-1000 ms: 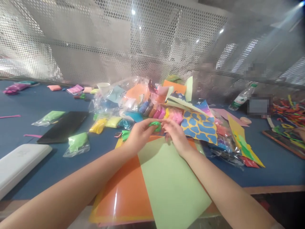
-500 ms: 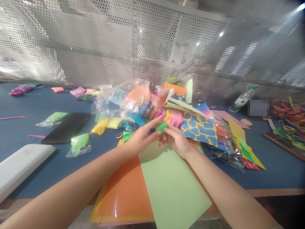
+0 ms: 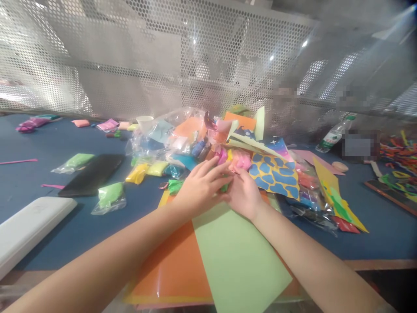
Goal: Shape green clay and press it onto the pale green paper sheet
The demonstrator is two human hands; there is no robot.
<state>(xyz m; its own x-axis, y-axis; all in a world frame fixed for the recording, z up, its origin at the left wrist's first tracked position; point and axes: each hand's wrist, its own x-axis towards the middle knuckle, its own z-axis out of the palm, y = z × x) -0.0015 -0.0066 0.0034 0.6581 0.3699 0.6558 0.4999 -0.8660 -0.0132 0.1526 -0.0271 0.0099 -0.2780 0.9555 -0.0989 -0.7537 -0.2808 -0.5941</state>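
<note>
A small lump of green modelling clay (image 3: 224,188) sits between my hands, mostly hidden by the fingers. My left hand (image 3: 202,186) lies over it from the left, fingers bent and pressed against the clay. Palm up, my right hand (image 3: 245,194) cups the lump from the right. Both hands hover above a pale green paper sheet (image 3: 243,256), which lies on orange sheets (image 3: 172,261) in a clear sleeve. Just left of my left hand is another green piece of clay (image 3: 175,186).
Behind my hands are heaped clay packets, scraps and a blue-spotted yellow sheet (image 3: 275,176). To the left lie a white power bank (image 3: 35,226), a dark flat case (image 3: 93,174) and bagged green clay (image 3: 110,195). A bottle (image 3: 335,134) stands right, before a perforated metal screen (image 3: 130,56).
My left hand has come over the clay and now covers most of it. My right hand has turned its palm upward beneath it.
</note>
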